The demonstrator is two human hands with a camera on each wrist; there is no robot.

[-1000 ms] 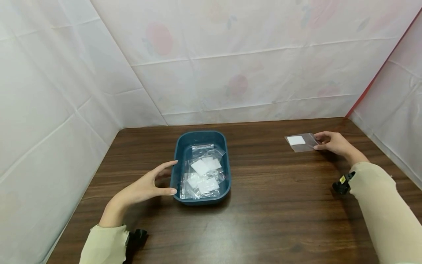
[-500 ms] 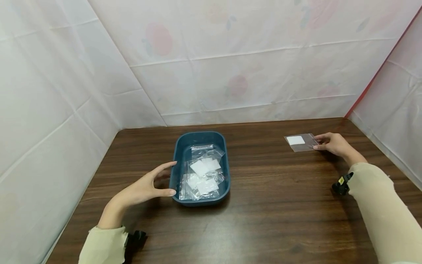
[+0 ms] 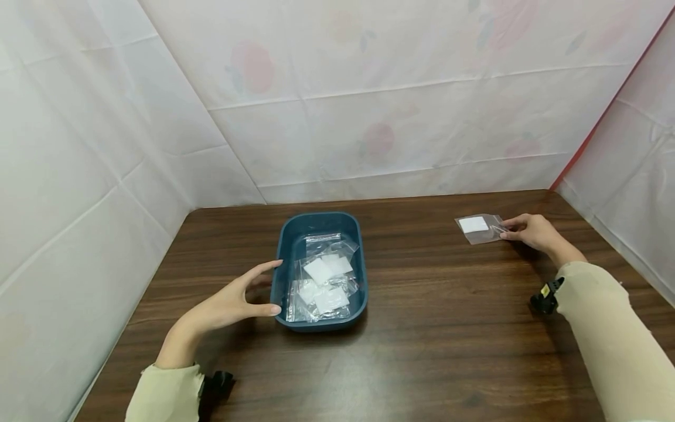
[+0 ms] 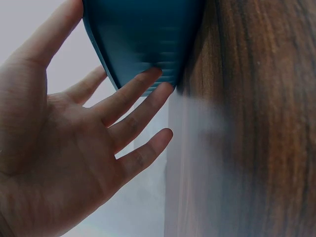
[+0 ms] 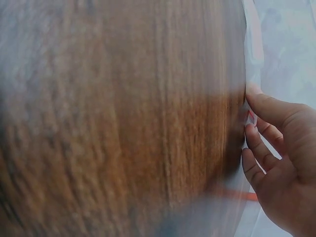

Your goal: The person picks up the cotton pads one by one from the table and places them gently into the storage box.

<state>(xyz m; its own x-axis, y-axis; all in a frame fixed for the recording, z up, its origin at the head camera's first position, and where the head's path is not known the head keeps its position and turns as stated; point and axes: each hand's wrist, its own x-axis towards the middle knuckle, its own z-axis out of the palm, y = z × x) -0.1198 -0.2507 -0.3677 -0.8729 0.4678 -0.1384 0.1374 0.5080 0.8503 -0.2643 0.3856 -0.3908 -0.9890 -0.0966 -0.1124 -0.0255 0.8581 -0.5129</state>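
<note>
A dark blue plastic basket (image 3: pixel 320 220) stands on the wooden table, holding several clear zip bags (image 3: pixel 329 299) with white square pieces inside. My left hand (image 3: pixel 224 305) is at the basket's left side, thumb and index fingertip at its rim. In the left wrist view the other fingers of the left hand (image 4: pixel 84 143) spread out straight beside the basket wall (image 4: pixel 138 39). Far to the right, my right hand (image 3: pixel 535 231) pinches the right edge of a single clear zip bag (image 3: pixel 474 224) with a white square in it. That bag lies flat apart from a crease near the fingertips.
White patterned sheets (image 3: pixel 337 117) hang behind and at both sides of the brown table (image 3: pixel 422 316). A red strip (image 3: pixel 596 135) runs up the back right corner. Each wrist carries a small black camera, seen on the right wrist (image 3: pixel 545 297).
The right edge of the single zip bag now buckles between my right fingers, where it lay smooth before. My left hand and the basket hold their places; the head view has shifted slightly.
</note>
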